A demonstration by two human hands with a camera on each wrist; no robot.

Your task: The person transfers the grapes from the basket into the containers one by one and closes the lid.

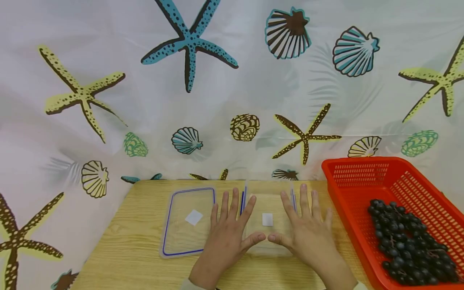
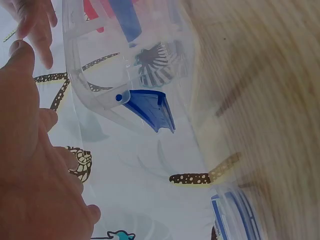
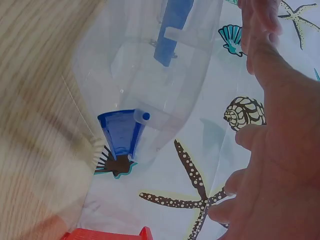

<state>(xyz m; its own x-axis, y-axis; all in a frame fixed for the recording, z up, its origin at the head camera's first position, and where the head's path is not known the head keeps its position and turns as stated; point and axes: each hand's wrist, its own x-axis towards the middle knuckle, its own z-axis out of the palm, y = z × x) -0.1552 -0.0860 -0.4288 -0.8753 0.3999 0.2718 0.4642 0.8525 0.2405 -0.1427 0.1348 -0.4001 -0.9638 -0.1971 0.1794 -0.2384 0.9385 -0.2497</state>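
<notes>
Left hand and right hand, each grip wide, hover over a clear container.

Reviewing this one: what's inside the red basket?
Dark grapes lie in the red basket. Its bottom beneath them is mostly covered, and the basket's near right corner falls outside the head view.
</notes>
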